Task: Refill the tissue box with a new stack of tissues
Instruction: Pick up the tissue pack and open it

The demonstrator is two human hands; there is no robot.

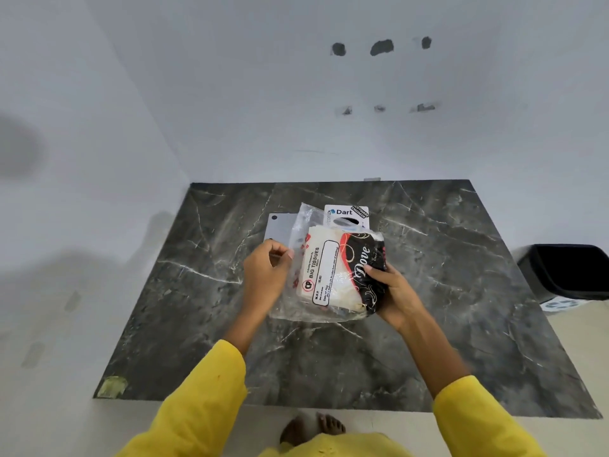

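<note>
A tissue pack (324, 275) in clear plastic, printed "BIG TISSUES" and "Dove" in black and red, is held above the dark marble table (445, 291). My right hand (393, 293) grips its black right end. My left hand (267, 275) pinches the loose clear wrapper at the pack's left edge. Behind the pack stands the white tissue box (346, 216) with a "Dart" sticker and an oval slot, partly hidden. A flat grey lid or panel (280, 227) lies to the box's left, half covered by the wrapper.
White walls close the table in at the back and left. A black bin (566, 270) stands on the floor off the table's right edge. A patch of yellowish tape (113, 386) marks the table's front left corner. My bare feet (313, 430) show below.
</note>
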